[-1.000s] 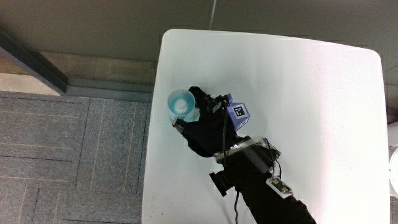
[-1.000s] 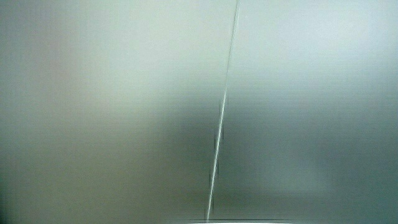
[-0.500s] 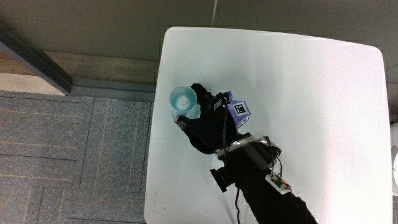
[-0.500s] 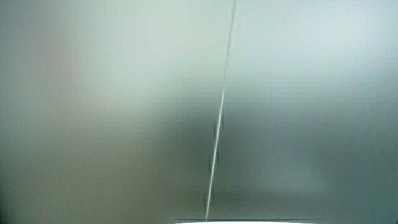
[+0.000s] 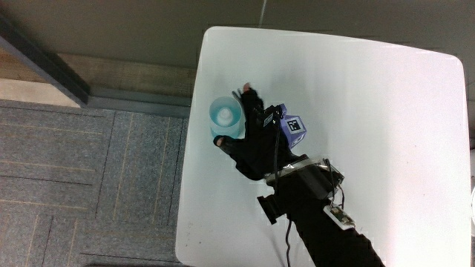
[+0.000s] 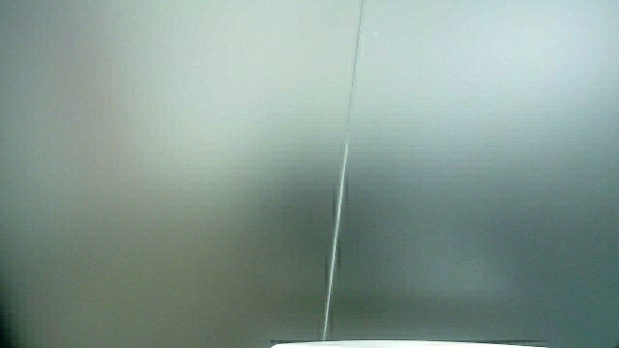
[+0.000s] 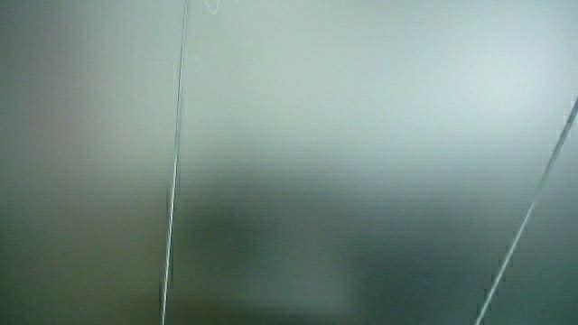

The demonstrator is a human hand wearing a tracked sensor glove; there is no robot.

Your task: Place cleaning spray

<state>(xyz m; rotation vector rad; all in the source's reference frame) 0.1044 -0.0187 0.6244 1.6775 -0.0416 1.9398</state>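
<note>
- the white tabletop (image 5: pixel 371 133), seen from above, carries little besides the bottle and the arm; both side views show only a pale wall.
- the black-sleeved forearm (image 5: pixel 326 230) reaches in from the person's edge, with a small device and wires strapped at the wrist.
- the gloved hand (image 5: pixel 256 141) is beside the spray bottle, fingers wrapped round its side, one fingertip showing past it.
- the pale blue spray bottle (image 5: pixel 225 116) is upright, close to the tabletop's side edge; whether its base rests on the surface cannot be told.
- risk, as a judgement: so near the edge, a careless release or a snagging finger could tip it onto the carpet.
</note>
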